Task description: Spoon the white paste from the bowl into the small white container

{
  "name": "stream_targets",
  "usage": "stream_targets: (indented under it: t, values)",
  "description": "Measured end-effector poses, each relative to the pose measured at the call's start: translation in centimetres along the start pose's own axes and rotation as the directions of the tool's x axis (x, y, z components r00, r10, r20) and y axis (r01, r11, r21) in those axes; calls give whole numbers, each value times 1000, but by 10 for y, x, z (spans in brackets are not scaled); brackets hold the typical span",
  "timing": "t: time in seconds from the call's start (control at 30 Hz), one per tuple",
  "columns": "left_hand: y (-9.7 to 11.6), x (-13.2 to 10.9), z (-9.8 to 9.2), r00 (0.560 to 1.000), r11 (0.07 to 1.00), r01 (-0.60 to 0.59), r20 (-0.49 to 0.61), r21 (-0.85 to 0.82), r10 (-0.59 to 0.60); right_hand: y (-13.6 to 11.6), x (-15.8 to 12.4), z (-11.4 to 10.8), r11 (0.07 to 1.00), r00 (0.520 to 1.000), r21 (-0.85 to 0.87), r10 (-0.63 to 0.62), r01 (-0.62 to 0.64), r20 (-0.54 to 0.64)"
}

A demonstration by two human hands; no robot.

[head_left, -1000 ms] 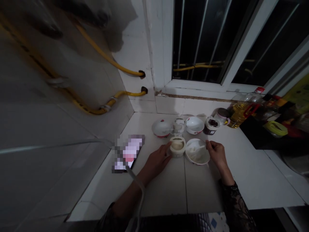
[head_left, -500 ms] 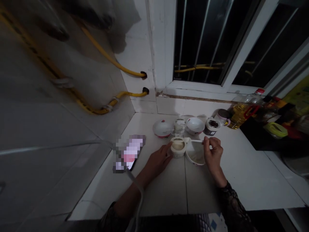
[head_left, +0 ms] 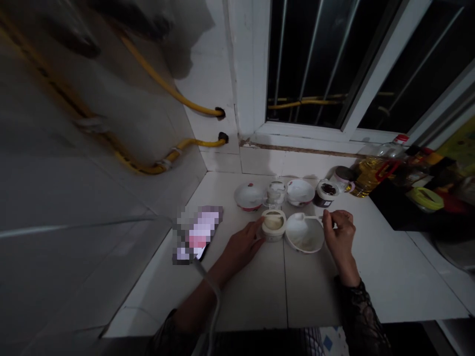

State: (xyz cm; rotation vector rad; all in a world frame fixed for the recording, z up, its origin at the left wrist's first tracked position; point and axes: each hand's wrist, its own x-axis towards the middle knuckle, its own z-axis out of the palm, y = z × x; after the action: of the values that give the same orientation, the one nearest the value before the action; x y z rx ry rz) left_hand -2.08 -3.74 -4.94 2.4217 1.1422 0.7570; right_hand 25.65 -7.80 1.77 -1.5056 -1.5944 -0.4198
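My right hand (head_left: 339,232) pinches the handle of a small white spoon (head_left: 309,216), whose head is over the far rim of a white bowl (head_left: 311,237). Some pale stuff lies in the bottom of that bowl. To its left stands a small round jar (head_left: 273,235) with a whitish rim, pale contents and a bar across its opening. My left hand (head_left: 245,247) is closed against the jar's left side, thumb and fingers on its wall. Whether the spoon carries anything is too dim to tell.
Behind stand two more white bowls (head_left: 249,198), a clear jar (head_left: 275,194) and a dark-filled jar (head_left: 326,193). An oil bottle (head_left: 367,178) and a black box of condiments (head_left: 401,212) are at the right. A lit phone (head_left: 202,232) lies left, with a grey cable (head_left: 213,291) hanging in front.
My right hand has moved right with the spoon, whose head went from the jar's right edge to over the bowl. The left hand stays at the jar.
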Motion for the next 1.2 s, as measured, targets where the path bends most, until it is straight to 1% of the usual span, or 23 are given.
stream_targets:
  t: [0.07,0.17,0.23,0.3,0.37,0.43,0.5,0.57,0.63,0.7,0.8,0.87,1.0,1.2]
  values:
    - [0,0,0,1000,1000,3,0,5,-3,17,0,-5,998,993,-63,-11,18,116]
    - [0,0,0,1000,1000,9,6,13,-9,31,-2,-8,980,956,-176,-40,95,292]
    - [0,0,-1,1000,1000,9,8,8,-9,31,-4,-6,972,928,-191,-60,138,367]
    - [0,-1,0,1000,1000,7,6,-2,-7,25,-7,-1,977,905,-143,-84,157,417]
    - [0,-1,0,1000,1000,2,-7,-11,-2,18,-9,4,987,888,-72,-94,141,451]
    - [0,-1,1,1000,1000,-3,-16,-21,2,12,-10,9,994,880,-15,-85,104,468]
    - [0,-1,1,1000,1000,-3,-18,-26,2,10,-10,11,999,887,18,-51,48,459]
    - [1,-1,0,1000,1000,-3,-12,-23,3,10,-9,11,999,898,38,8,-28,440]
    - [1,-1,-1,1000,1000,-14,-11,-18,14,13,-8,11,991,903,53,93,-126,419]
    - [1,-1,-2,1000,1000,-27,-13,-13,27,16,-6,10,969,889,73,183,-234,421]
    - [0,-1,-2,1000,1000,-20,-2,-4,20,18,-6,8,911,842,115,310,-396,442]
    - [0,-1,-1,1000,1000,0,11,0,0,18,-5,7,864,814,156,369,-478,449]
    - [0,0,0,1000,1000,17,19,6,-17,16,-4,5,796,791,241,414,-555,451]
    - [1,0,-1,1000,1000,8,9,12,-8,15,-1,5,744,767,281,455,-606,452]
